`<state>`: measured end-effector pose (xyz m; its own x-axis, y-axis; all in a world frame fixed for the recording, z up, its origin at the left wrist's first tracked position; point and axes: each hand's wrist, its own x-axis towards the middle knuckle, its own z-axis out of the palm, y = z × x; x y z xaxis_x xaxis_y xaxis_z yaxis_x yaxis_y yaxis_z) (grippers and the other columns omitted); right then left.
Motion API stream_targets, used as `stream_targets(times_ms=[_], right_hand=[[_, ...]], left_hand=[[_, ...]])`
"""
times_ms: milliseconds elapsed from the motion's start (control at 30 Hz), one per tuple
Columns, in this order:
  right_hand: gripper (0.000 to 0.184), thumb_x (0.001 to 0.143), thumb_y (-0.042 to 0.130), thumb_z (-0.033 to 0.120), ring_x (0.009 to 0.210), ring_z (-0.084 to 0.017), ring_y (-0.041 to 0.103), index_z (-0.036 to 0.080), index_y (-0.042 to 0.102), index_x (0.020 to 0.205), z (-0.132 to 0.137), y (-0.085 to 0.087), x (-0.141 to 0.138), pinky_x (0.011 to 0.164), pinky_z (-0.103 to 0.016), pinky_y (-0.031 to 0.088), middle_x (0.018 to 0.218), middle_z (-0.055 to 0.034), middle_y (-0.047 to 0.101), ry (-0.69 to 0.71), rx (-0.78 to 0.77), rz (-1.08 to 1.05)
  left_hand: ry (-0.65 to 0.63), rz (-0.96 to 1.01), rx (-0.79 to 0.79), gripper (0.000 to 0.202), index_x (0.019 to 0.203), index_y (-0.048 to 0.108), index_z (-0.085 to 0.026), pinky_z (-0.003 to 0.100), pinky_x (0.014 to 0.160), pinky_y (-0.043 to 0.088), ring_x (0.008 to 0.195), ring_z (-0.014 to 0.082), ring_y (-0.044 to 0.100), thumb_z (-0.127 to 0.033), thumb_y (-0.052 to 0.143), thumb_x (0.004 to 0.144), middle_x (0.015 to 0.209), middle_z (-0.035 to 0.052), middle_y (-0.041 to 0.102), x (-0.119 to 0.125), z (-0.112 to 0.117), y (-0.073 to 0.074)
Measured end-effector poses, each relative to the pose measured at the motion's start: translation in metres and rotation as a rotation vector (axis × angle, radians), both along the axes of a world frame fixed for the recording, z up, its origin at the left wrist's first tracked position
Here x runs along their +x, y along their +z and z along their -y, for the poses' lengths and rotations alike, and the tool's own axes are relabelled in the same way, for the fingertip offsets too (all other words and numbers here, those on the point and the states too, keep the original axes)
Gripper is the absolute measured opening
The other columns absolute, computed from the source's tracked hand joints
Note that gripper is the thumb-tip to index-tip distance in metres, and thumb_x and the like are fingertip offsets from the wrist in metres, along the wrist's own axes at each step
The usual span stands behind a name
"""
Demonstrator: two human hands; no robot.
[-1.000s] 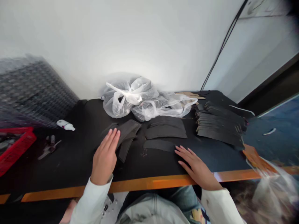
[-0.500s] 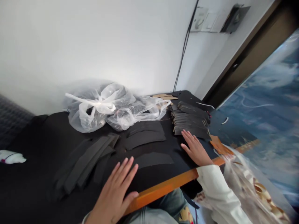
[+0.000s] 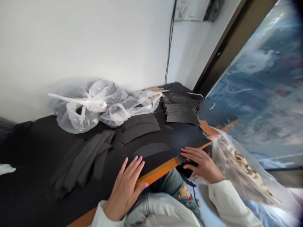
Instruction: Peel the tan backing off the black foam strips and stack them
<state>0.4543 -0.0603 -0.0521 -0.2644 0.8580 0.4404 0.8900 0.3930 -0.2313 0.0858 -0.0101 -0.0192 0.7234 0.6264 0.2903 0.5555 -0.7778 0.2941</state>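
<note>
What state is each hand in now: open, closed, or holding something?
Left hand: open, flat.
Right hand: closed, holding a black foam strip.

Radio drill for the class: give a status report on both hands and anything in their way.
Left hand open, resting on orange table edge. Right hand holding black strip. Clear plastic bag just beside right hand.

left grip (image 3: 125, 189): resting open on the desk (image 3: 156, 172) edge, near black foam strips (image 3: 82, 160) | right grip (image 3: 203, 164): pinching a dark foam piece (image 3: 181, 157) | clear plastic bag (image 3: 239, 167): hanging just beside right grip
</note>
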Motion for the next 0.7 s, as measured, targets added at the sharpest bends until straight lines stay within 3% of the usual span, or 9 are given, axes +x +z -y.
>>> stream_targets(times_ms=[67,167,267,333,467,600,700], right_hand=[[0.024,0.093,0.06,0.025,0.101,-0.02,0.072,0.029,0.074,0.112,0.015,0.007,-0.016,0.087,-0.038,0.06,0.106,-0.0031,0.077,-0.017,0.102,-0.033],[0.026,0.091,0.061,0.017,0.094,-0.018,0.074,0.031,0.075,0.108,0.023,0.03,-0.042,0.085,-0.035,0.06,0.1,-0.0005,0.078,-0.038,0.277,-0.056],[0.03,0.087,0.065,0.015,0.093,-0.017,0.074,0.035,0.075,0.107,0.02,0.054,-0.066,0.083,-0.033,0.058,0.098,0.0035,0.079,-0.067,0.428,-0.019],[0.032,0.086,0.067,0.013,0.092,-0.016,0.074,0.036,0.075,0.106,0.015,0.064,-0.078,0.082,-0.031,0.057,0.098,0.0055,0.078,-0.04,0.497,0.021],[0.03,0.086,0.067,0.014,0.095,-0.016,0.07,0.034,0.072,0.107,0.006,0.065,-0.093,0.088,-0.034,0.053,0.099,0.0042,0.078,0.014,0.527,0.065],[0.024,0.09,0.06,0.042,0.087,-0.021,0.063,0.026,0.066,0.107,0.0,0.059,-0.111,0.089,-0.044,0.047,0.092,-0.0048,0.071,0.046,0.372,-0.072],[0.04,0.092,0.046,0.059,0.074,-0.02,0.054,0.021,0.055,0.084,-0.005,0.059,-0.131,0.075,-0.04,0.045,0.077,-0.0045,0.059,0.123,0.185,-0.261]], left_hand=[[0.082,0.245,-0.046,0.03,0.115,0.065,-0.023,0.047,0.104,0.043,0.111,0.0242,0.064,-0.033,0.04,0.102,0.118,0.0075,0.07,0.01,0.008,0.008],[0.183,0.575,-0.36,0.038,0.074,0.06,-0.021,0.036,0.078,0.047,0.077,0.019,0.061,-0.031,0.035,0.102,0.077,0.0041,0.065,0.032,0.022,0.022],[0.108,0.658,-0.77,0.041,0.074,0.058,-0.02,0.029,0.066,0.043,0.068,0.016,0.054,-0.043,0.04,0.101,0.07,0.002,0.057,0.059,0.028,0.031],[0.068,0.682,-0.925,0.041,0.076,0.058,-0.019,0.027,0.063,0.041,0.066,0.0142,0.05,-0.051,0.045,0.098,0.068,-0.0001,0.053,0.072,0.028,0.034],[0.111,0.711,-0.955,0.04,0.074,0.05,-0.019,0.024,0.061,0.036,0.064,0.012,0.043,-0.053,0.05,0.096,0.067,-0.0029,0.046,0.078,0.024,0.031],[0.11,0.679,-0.843,0.036,0.078,0.048,-0.02,0.026,0.067,0.037,0.075,0.0146,0.046,-0.048,0.042,0.101,0.075,-0.0003,0.049,0.07,0.023,0.021],[0.067,0.693,-0.818,0.036,0.078,0.045,-0.021,0.027,0.071,0.038,0.077,0.0159,0.046,-0.047,0.038,0.102,0.078,0.0004,0.049,0.07,0.023,0.016]])
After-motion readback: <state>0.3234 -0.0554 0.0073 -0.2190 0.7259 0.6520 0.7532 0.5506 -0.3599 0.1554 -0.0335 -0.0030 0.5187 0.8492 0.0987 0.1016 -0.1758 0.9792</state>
